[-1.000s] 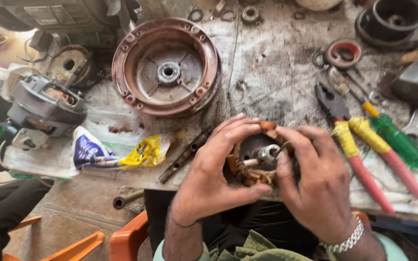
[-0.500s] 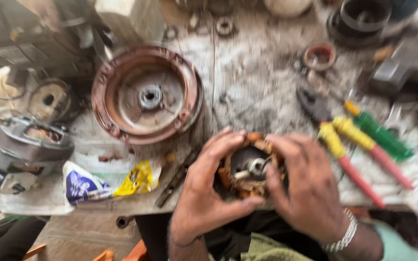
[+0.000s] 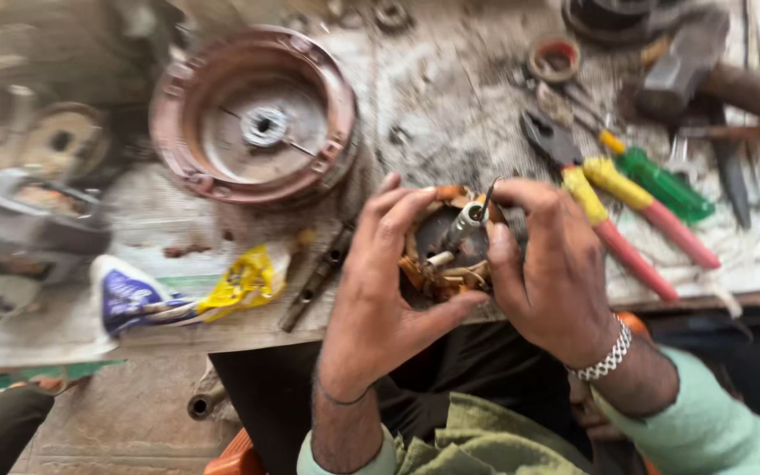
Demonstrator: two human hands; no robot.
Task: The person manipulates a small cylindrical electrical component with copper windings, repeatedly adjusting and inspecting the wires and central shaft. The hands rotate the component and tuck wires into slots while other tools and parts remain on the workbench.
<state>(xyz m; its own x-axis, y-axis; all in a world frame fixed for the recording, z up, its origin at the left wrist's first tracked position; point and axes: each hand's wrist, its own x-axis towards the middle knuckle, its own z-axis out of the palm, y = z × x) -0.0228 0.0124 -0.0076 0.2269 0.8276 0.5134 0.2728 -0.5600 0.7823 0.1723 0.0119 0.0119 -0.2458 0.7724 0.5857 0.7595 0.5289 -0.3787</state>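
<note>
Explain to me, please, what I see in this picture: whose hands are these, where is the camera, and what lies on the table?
The camera sits on the person's head and looks down, so both hands are the person's own. The left hand and the right hand, which wears a silver bracelet, together hold a small round motor part with copper-coloured windings at the edge of a dirty workbench. A short metal shaft sticks out of its middle. The picture is blurred, so fine details are unclear. On the bench lie a large round reddish-brown metal housing, pliers with red and yellow handles, a green-handled screwdriver, a hammer and a crumpled blue and yellow wrapper.
</note>
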